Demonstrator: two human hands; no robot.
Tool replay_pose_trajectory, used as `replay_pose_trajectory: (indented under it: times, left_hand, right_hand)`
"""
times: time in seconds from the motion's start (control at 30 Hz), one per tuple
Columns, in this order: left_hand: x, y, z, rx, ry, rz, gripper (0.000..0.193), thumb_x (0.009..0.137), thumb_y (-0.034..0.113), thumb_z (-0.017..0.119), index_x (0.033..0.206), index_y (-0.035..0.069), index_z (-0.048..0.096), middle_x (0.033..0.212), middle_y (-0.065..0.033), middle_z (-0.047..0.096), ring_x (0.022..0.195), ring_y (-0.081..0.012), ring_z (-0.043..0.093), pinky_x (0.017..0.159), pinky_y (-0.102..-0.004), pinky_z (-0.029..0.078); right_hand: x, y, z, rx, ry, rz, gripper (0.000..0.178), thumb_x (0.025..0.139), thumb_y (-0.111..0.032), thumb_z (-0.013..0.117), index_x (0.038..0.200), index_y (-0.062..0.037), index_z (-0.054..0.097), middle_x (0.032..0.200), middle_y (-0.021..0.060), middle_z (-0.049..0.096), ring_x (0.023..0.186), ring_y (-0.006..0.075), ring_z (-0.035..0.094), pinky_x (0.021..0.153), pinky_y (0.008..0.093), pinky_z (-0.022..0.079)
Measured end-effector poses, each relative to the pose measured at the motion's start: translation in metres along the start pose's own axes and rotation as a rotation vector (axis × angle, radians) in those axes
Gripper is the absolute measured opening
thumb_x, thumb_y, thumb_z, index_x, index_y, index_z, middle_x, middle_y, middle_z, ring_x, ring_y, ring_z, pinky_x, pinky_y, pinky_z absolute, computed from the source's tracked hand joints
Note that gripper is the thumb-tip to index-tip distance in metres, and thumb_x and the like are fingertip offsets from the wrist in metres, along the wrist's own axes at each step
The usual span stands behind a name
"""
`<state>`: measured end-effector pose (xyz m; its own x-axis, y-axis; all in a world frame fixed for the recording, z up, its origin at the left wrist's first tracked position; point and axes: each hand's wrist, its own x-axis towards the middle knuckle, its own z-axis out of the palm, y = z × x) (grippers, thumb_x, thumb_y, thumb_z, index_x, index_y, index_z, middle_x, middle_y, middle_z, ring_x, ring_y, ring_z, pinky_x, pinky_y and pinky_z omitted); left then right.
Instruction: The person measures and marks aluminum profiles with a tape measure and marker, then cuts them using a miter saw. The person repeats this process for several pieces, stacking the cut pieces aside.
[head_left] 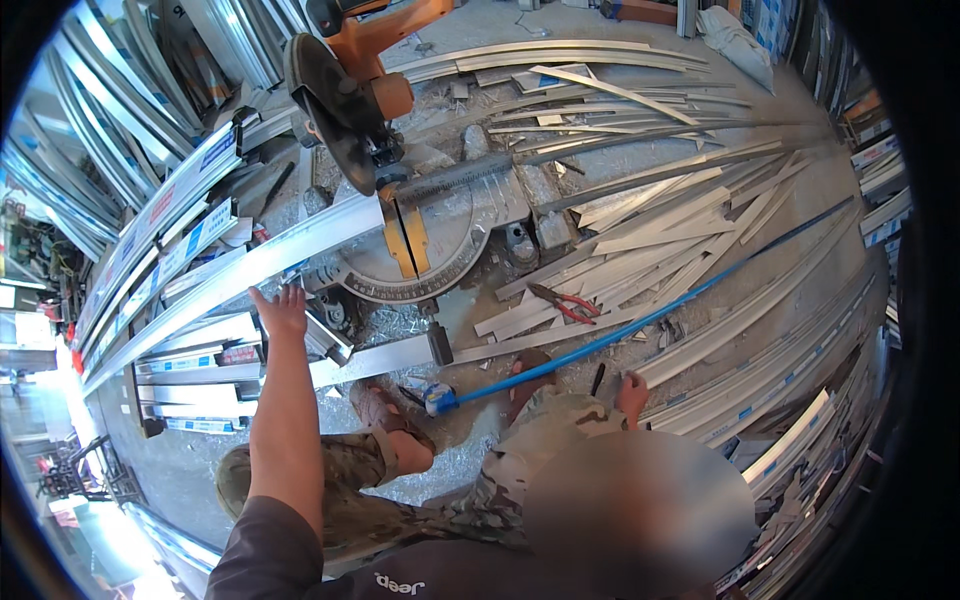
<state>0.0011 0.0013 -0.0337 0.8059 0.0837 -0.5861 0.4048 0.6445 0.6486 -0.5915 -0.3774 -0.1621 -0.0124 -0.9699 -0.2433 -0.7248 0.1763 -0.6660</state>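
Observation:
A long silver aluminium profile [250, 262] lies slanting across the bed of a miter saw [410, 235], its right end beside the yellow slotted insert [406, 240]. The saw's round blade guard [325, 112] stands raised above that end. My left hand [283, 309] reaches up to the profile's near edge, fingers stretched out and apart, the tips at or just touching it. Beside my right knee is my right hand [631, 396], partly hidden by my leg. Its fingers are too small and unclear to read. A long blue strip [640, 322] runs from a blue-and-white piece [439, 399] between my feet.
Red-handled pliers [566, 303] lie on loose metal offcuts [640, 260] right of the saw. Stacked profiles [165, 235] fill the left, and more long profiles [760, 370] lie at the right. Shavings cover the floor around the saw and my feet.

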Motion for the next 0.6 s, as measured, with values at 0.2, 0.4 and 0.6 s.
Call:
replay_pose_trajectory:
  times: [0.2,0.4,0.6]
  left_hand:
    - [0.059,0.034,-0.012,0.017,-0.088,0.066,0.068,0.105,0.047,0.050,0.153,0.001,0.031,0.160,-0.0155,0.033,0.145,-0.0312,0.037,0.117,-0.0464,0.037]
    - [-0.030,-0.029,-0.046,0.130,-0.125,-0.034,0.040,0.108,0.039,0.048,0.124,0.003,0.056,0.117,-0.0107,0.066,0.103,-0.0257,0.060,0.104,-0.0437,0.050]
    - [-0.221,-0.183,0.000,0.400,-0.553,-0.572,0.064,0.104,0.056,0.047,0.142,0.005,0.047,0.145,-0.0179,0.050,0.133,-0.0325,0.047,0.121,-0.0468,0.028]
  right_hand:
    - [-0.045,-0.049,0.018,0.176,-0.341,-0.011,0.027,0.093,-0.020,0.061,0.104,0.0027,0.071,0.089,0.0115,0.070,0.074,0.0185,0.062,0.067,0.0365,0.051]
    - [-0.084,-0.166,0.048,0.479,-1.083,0.235,0.030,0.097,-0.028,0.066,0.111,-0.0008,0.070,0.095,0.0033,0.070,0.079,0.0122,0.061,0.073,0.0320,0.051]
    - [-0.111,-0.248,0.084,0.862,-1.314,0.073,0.046,0.102,-0.039,0.056,0.127,-0.0014,0.062,0.107,0.0081,0.071,0.098,0.0198,0.065,0.090,0.0386,0.051]
